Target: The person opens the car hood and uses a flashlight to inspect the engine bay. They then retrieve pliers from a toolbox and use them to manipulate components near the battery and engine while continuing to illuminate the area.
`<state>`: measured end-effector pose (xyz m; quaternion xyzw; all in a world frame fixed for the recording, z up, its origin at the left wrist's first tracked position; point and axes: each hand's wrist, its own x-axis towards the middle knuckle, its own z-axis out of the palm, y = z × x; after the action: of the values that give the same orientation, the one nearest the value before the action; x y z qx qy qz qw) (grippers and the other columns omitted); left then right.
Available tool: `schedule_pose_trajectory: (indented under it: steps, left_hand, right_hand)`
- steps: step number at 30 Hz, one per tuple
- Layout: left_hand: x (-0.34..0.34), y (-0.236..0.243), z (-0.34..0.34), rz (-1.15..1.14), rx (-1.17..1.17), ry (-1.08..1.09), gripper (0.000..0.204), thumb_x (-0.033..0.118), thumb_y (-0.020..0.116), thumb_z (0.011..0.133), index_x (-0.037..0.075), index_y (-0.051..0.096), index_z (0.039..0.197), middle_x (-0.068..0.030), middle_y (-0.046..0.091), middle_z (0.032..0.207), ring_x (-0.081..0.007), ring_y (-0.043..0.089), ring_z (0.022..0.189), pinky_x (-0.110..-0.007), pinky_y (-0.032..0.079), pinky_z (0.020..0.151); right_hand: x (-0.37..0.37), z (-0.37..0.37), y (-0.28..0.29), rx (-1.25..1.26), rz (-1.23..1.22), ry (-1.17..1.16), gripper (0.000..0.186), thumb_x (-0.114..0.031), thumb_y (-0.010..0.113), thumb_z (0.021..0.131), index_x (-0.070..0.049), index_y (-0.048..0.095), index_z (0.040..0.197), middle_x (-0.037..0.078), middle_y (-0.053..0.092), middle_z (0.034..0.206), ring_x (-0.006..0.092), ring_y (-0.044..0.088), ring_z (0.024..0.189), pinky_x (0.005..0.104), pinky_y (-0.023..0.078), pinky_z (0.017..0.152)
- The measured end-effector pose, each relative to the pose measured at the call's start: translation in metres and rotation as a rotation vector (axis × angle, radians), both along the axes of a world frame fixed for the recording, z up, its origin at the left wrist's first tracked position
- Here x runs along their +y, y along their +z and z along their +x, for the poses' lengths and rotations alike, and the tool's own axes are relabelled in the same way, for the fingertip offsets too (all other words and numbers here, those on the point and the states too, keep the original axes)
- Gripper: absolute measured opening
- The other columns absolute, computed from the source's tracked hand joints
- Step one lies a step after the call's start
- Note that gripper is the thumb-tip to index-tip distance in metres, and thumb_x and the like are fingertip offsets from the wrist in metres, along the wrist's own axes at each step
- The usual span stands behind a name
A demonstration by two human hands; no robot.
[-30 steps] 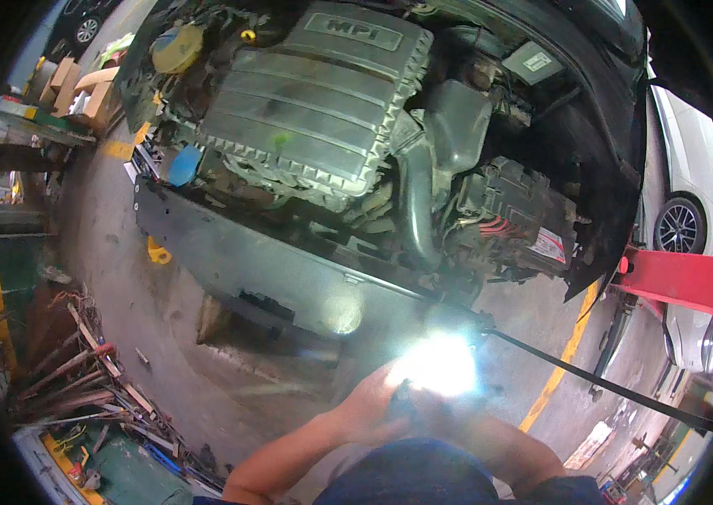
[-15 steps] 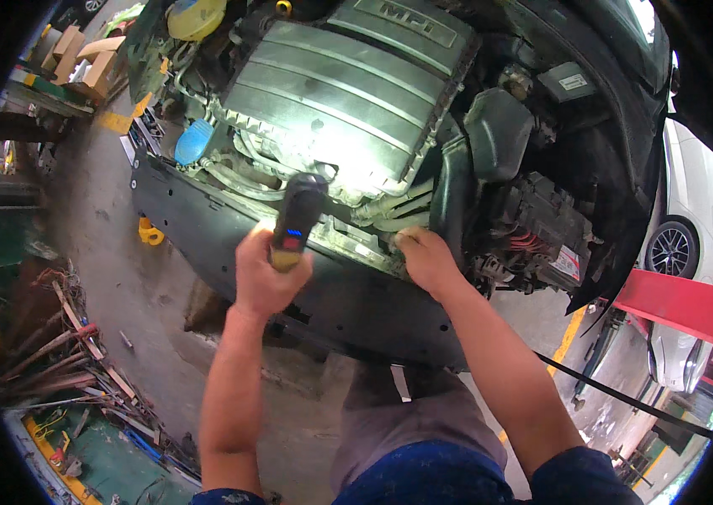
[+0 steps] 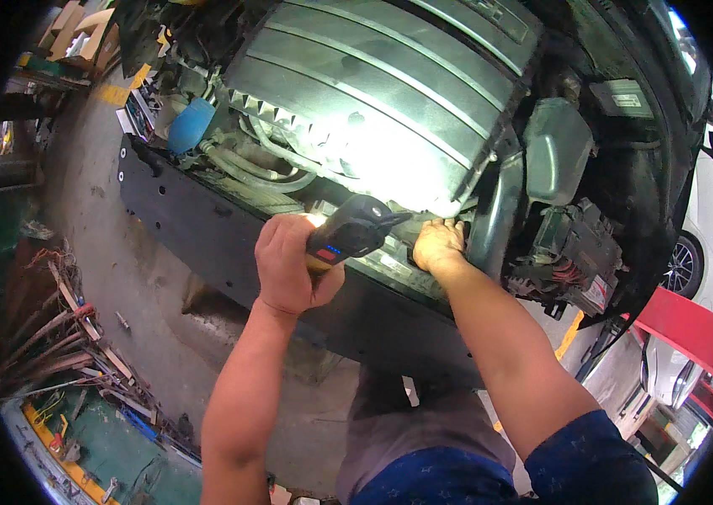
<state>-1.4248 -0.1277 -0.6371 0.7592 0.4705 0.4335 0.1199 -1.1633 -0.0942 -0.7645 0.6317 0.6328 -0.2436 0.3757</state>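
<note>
Black plastic work light point(image 3: 355, 231) in left hand point(image 3: 291, 268).

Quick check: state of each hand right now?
Left hand: closed around a black work light.
Right hand: fingers tucked under the engine cover edge; grip cannot be told.

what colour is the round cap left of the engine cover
Blue: the cap sits left of the grey engine cover, clearest in the head view.

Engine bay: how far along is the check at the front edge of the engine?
Done: the bay is open, and the work light in the left hand shines on the grey engine cover. In hand: the right hand reaches in at the cover's lower edge, fingertips hidden. Left: nothing looks removed; the cover is still on.
</note>
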Motion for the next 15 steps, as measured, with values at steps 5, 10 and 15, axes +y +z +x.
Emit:
schedule_pose_trajectory:
  steps: [5,10,15]
  left_hand:
    - [-0.001,0.0,-0.003,-0.008,0.046,-0.001,0.053,0.019,0.074,0.077,-0.002,0.053,0.12,-0.0167,0.057,0.09,-0.0379,0.055,0.073,-0.046,0.048,0.068]
    - [0.001,-0.001,-0.003,-0.009,0.046,0.001,0.052,0.021,0.074,0.078,-0.002,0.053,0.119,-0.0159,0.057,0.089,-0.0377,0.055,0.072,-0.046,0.048,0.068]
    - [0.002,-0.004,-0.003,0.01,0.03,0.007,0.054,0.021,0.076,0.077,-0.001,0.053,0.121,-0.0154,0.058,0.09,-0.0377,0.056,0.074,-0.046,0.048,0.068]
  right_hand:
    - [0.007,-0.003,-0.031,-0.025,-0.113,0.071,0.05,-0.021,0.064,0.094,-0.008,0.065,0.142,0.013,0.055,0.155,0.0327,0.038,0.151,0.0524,0.028,0.12]
    - [0.023,-0.005,-0.04,-0.094,-0.229,0.146,0.041,-0.022,0.067,0.095,-0.012,0.072,0.134,0.008,0.065,0.146,0.0311,0.053,0.141,0.0599,0.03,0.115]
    - [0.025,0.005,-0.058,-0.104,-0.152,0.31,0.035,-0.022,0.067,0.093,-0.009,0.077,0.124,0.011,0.072,0.136,0.0309,0.067,0.126,0.052,0.056,0.097]
